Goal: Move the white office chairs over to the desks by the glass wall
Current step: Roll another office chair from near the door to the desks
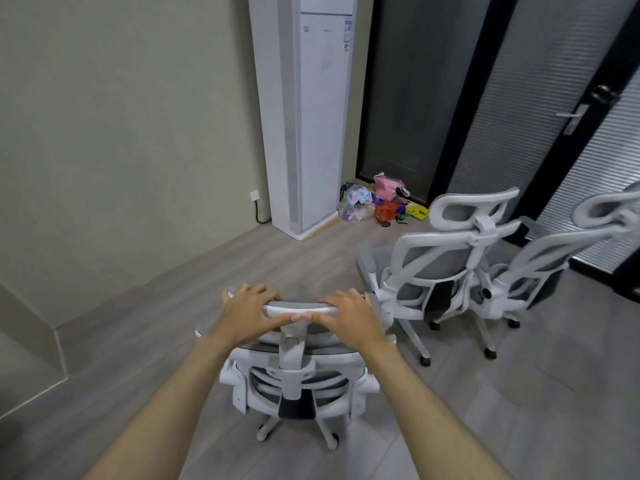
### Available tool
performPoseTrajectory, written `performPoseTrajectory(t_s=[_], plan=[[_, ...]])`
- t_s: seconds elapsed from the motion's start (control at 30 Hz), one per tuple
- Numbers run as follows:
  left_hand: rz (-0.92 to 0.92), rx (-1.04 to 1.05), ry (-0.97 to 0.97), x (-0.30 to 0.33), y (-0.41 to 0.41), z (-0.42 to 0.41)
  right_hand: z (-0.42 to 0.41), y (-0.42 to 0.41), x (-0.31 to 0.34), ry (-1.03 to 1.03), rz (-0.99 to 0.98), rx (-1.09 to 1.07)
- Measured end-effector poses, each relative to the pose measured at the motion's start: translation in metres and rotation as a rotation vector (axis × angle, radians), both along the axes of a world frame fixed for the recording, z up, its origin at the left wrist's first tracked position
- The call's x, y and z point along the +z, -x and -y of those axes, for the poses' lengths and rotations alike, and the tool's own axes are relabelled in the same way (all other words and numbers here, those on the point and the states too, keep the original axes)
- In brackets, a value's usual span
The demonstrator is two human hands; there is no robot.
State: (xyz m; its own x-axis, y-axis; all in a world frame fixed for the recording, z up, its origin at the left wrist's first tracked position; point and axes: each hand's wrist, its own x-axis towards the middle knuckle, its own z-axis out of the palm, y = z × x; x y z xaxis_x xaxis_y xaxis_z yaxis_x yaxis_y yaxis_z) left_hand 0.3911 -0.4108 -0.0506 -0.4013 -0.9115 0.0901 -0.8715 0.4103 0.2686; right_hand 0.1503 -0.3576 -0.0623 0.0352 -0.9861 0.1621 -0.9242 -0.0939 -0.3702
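A white office chair [294,372] with grey mesh stands right in front of me, its back toward me. My left hand [247,313] and my right hand [349,315] both grip the top of its headrest, thumbs nearly touching at the middle. A second white chair [440,271] stands to the right, turned away from me. Beside it a third white chair [554,268] runs past the right edge of the view. No desks are visible.
A tall white floor air conditioner [311,116] stands in the far corner. Colourful bags and clutter [377,202] lie on the floor beside it. Dark glass panels and a door with a handle [575,116] line the right side. A beige wall runs along the left.
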Motion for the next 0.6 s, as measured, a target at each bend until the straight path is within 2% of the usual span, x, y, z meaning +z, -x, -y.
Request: performPoseTrajectory(t_s=[0.27, 0.43, 0.6], plan=[[-0.027, -0.161, -0.035, -0.001, -0.029, -0.094, -0.115, -0.029, -0.005, 0.083, 0.006, -0.104], [-0.212, -0.240, -0.035, -0.006, -0.030, -0.163, -0.196, -0.039, -0.006, 0.090, 0.031, -0.206], [-0.252, -0.337, -0.076, -0.001, -0.013, -0.225, -0.278, -0.030, 0.006, 0.072, 0.070, -0.270]])
